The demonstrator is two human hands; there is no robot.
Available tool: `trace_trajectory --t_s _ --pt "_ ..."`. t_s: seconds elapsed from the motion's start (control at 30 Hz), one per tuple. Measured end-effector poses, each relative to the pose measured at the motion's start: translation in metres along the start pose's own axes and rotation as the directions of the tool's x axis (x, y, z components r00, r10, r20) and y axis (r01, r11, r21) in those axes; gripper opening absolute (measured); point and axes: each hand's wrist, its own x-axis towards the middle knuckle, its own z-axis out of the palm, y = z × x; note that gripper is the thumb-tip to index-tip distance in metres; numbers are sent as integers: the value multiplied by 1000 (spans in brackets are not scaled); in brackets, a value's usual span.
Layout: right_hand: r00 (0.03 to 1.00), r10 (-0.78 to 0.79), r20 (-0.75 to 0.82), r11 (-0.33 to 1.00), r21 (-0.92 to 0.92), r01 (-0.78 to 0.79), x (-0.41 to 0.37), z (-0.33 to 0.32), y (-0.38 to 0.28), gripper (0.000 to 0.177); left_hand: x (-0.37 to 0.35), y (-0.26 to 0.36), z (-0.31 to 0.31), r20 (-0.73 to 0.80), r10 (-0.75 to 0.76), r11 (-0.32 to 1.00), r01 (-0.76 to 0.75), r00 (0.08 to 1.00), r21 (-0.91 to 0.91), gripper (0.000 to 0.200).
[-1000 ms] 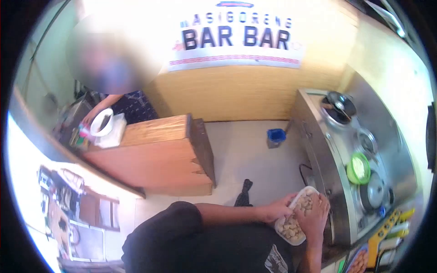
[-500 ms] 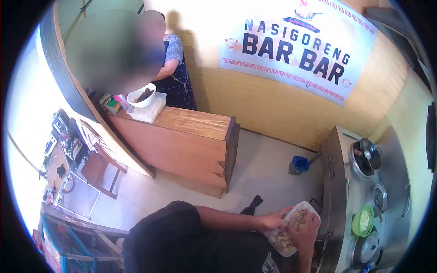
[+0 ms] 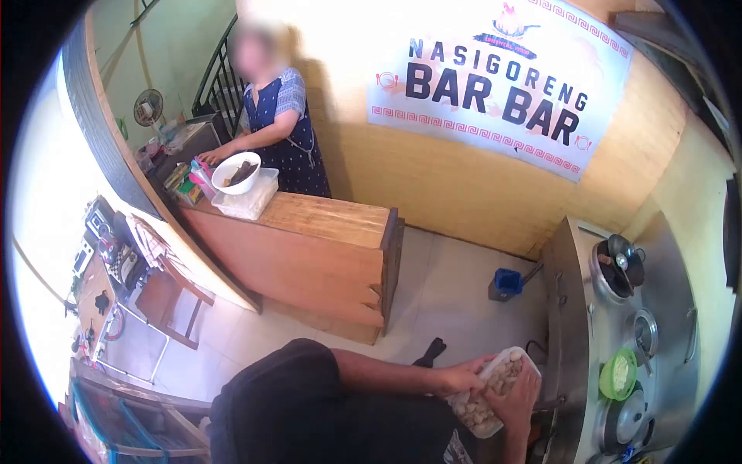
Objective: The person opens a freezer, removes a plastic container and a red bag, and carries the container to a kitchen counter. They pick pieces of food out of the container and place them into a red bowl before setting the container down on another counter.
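A white, see-through plastic container [image 3: 468, 418] with pale, lumpy food pieces [image 3: 487, 414] in it is held at the lower right, in front of the dark shirt. My left hand [image 3: 464, 377] grips its left side, fingers curled along the rim. Across the container's right part lies my right hand [image 3: 514, 400], its fingers bent at the far rim and its thumb over the food. That hand hides some of the pieces, and the underside of the container is out of sight.
Right of my hands, a steel counter [image 3: 576, 309] bears pans [image 3: 617, 271], a green basket [image 3: 618, 377] and a lidded pot [image 3: 627, 417]. A blue bin [image 3: 506, 283] stands on the floor. Beyond, a person [image 3: 278, 131] works behind a wooden counter [image 3: 325, 216] holding a white bowl [image 3: 236, 172].
The view has shifted slightly. The co-worker's arm now reaches out over the back counter. My hands stay on the container, with only a small shift of it.
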Motion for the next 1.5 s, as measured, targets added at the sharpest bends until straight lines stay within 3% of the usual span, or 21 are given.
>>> trace_trajectory --t_s 0.23,0.5,0.57,0.8,0.87,0.97,1.3,1.5 --pt "998 -44 39 997 71 41 11 -1 -10 97 -10 -10 0 1 131 983 -130 991 -132 99" --pt "989 -108 103 991 87 99 18 2 -2 99 -22 -4 6 -63 113 990 -118 992 -83 97" --pt "988 -24 150 997 80 12 20 1 -4 98 -20 -6 6 -58 119 990 -123 991 -75 97" --pt "987 -48 155 994 101 33 18 2 6 99 -13 -18 2 -40 108 989 -111 993 -102 96" --pt "966 57 254 984 147 -97 20 -1 7 99 -12 -19 3 -45 93 990 -97 995 -104 96" --pt "943 108 314 968 184 -172 24 -4 9 99 -13 -15 6 -55 102 990 -107 993 -97 96" --pt "976 48 212 990 121 -74 23 1 9 95 -11 -12 6 -61 87 986 -95 994 -139 96" --pt "944 145 296 968 156 -198 28 -10 4 91 -2 -18 0 -44 70 991 -74 997 -111 97"
